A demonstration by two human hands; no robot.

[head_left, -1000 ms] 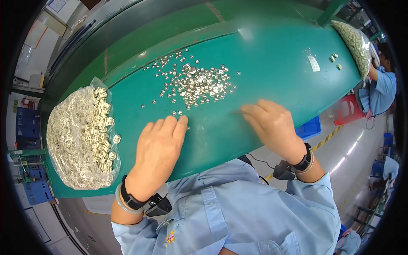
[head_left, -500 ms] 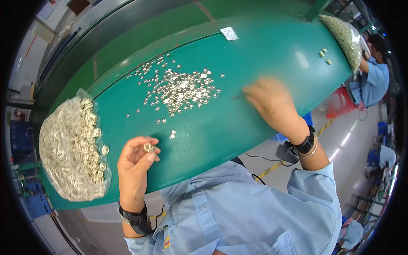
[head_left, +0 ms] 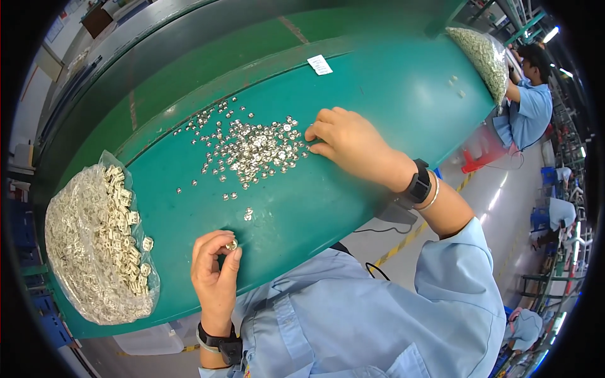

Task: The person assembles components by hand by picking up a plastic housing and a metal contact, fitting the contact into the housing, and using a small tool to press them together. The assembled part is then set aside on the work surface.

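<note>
Between the thumb and fingertips of my left hand, near the table's front edge, is a small cream-coloured part with a shiny round face. My right hand is at the right edge of a pile of small silvery round metal pieces. Its fingers are bent, with a gap between index finger and thumb, and I see nothing held there. A few metal pieces lie apart from the pile, beyond my left hand.
On the left of the green table stands a clear plastic bag of cream parts, its mouth open. A white paper slip lies at the far side. Another filled bag stands at the far right, near a seated co-worker.
My right hand has moved left to the pile's edge and slowed from a blur. My left hand still holds the small part, its shiny face now turned up. The whole view has shifted slightly.
</note>
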